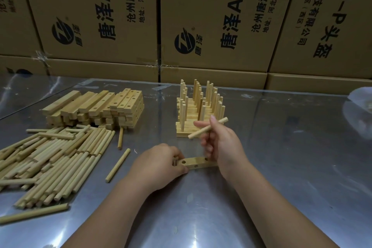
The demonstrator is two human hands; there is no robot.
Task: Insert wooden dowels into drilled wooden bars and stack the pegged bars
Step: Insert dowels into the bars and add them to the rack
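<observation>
A drilled wooden bar [194,162] lies flat on the metal table near the front middle, several holes showing. My left hand [161,164] grips its left end. Just above the bar's right end, my right hand [221,143] pinches a wooden dowel [201,131], which is tilted with its right tip higher. Behind my hands stands the stack of pegged bars [198,104], dowels pointing up. A pile of loose dowels [52,159] lies at the left, and a stack of drilled bars [96,106] sits behind it.
Single dowels lie loose on the metal table [281,167], one [118,164] just left of my left hand, another [34,213] at the front left. Cardboard boxes [201,26] wall off the back. A clear plastic bag [360,110] sits at the right edge.
</observation>
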